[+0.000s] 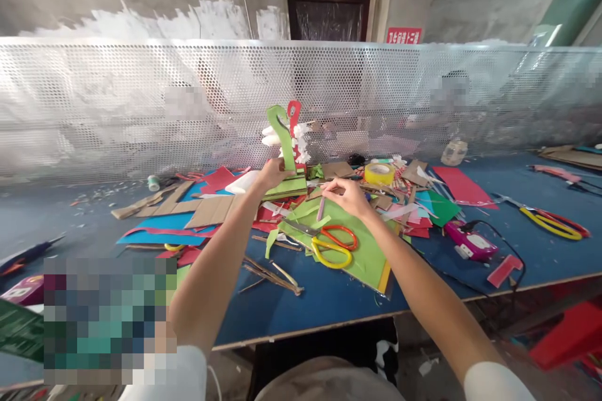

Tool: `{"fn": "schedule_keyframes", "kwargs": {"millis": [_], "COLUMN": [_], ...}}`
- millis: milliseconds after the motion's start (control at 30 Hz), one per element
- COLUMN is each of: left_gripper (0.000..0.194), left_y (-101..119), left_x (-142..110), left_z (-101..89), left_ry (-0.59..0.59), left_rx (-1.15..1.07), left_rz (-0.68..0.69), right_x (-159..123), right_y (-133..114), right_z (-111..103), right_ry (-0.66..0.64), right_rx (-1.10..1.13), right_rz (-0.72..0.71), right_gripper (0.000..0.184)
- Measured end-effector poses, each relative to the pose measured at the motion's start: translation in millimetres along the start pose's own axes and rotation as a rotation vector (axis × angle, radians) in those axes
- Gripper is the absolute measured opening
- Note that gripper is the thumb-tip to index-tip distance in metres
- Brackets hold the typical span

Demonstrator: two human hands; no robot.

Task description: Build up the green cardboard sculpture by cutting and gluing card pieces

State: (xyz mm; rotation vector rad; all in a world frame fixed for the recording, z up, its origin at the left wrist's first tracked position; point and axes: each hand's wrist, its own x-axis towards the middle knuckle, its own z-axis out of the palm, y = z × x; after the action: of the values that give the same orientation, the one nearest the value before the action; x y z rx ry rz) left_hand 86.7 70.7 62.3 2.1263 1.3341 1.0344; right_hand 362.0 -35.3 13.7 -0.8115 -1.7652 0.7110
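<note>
My left hand (271, 174) grips the base of an upright green paper model (282, 138) that carries red and white pieces and stands on a cardboard base (288, 188). My right hand (347, 195) is closed in a pinch on a thin pink strip (320, 208) hanging down just right of the model. Below both hands a green sheet (364, 257) lies on the blue table (329, 301), with yellow and orange scissors (333, 247) resting on it.
Coloured paper and cardboard scraps (188, 213) cover the table. A yellow tape roll (379, 173) and a pink glue gun (468, 243) with its cord lie to the right, another pair of scissors (555, 223) further right. A perforated metal screen (141, 106) runs behind.
</note>
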Motion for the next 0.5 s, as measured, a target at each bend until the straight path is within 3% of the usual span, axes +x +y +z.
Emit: {"fn": "schedule_keyframes", "kwargs": {"millis": [300,400,500], "left_gripper": [0.035,0.037,0.037], "left_y": [16.4,19.7,22.9], "left_x": [-84.6,-98.9,-106.5], "left_z": [-11.3,-8.4,-7.5], "left_ry": [0.087,0.039,-0.087], "left_rx": [0.216,0.279,0.294], "left_rz": [0.059,0.047,0.045], "right_x": [-3.2,-3.8,-3.6], "right_y": [-14.2,-13.7,-8.5], "right_z": [4.2,7.6,13.7], "right_ry": [0.061,0.077,0.093], "right_rx": [-0.006,-0.014,0.041], "right_rz": [-0.042,-0.013,0.07], "right_gripper": [0.032,0.037,0.044]}}
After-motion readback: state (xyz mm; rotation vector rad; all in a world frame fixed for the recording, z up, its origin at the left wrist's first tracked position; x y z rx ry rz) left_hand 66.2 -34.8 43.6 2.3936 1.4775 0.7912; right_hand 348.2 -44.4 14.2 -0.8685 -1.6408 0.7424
